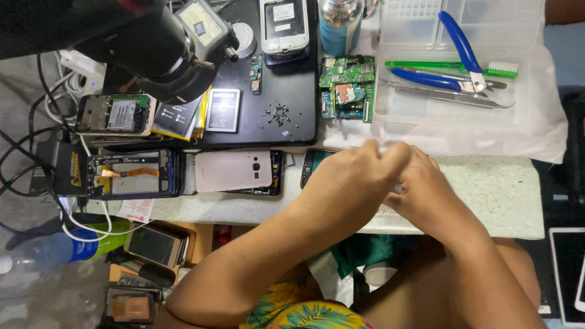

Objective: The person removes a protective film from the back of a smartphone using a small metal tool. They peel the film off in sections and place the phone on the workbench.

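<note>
My left hand (350, 176) and my right hand (426, 192) are pressed together over the front edge of the speckled worktop (499, 189), fingers curled inward. What they pinch between them is hidden. A dark phone with a teal screen (314, 162) lies partly under my left hand; only its left end shows. A pink phone back (234, 170) lies just to the left of it, and beyond that an opened phone frame with an orange flex cable (131, 173).
A black mat (268, 91) at the back carries loose screws (279, 114), batteries (222, 109) and a white phone (283, 24). Green circuit boards (347, 85) lie beside a clear box (518, 113) holding blue pliers (457, 55), a green brush and tweezers. A black microscope head (158, 49) hangs top left, cables beneath.
</note>
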